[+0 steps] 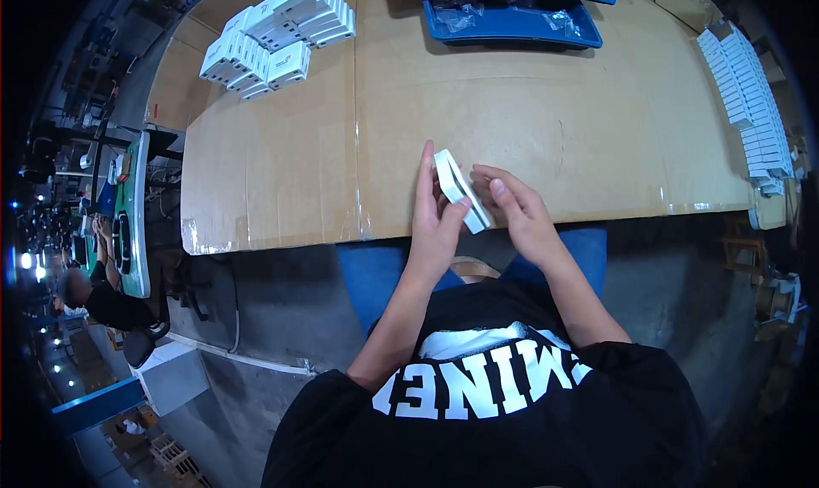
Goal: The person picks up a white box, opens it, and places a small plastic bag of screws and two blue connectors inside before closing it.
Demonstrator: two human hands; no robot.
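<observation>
A small white box is tilted on edge near the front edge of the table, a dark gap running along its narrow side. My left hand grips it, with the thumb on the near side and the fingers behind. Just to the right of the box is my right hand, its fingers bent loosely apart and the thumb raised, with nothing in it. Its fingertips are close to the box's right side.
Stacked white boxes stand at the table's back left. Behind are a blue tray with clear plastic bags and trays of blue and white small parts. More white boxes line the right edge. A seated person works far left.
</observation>
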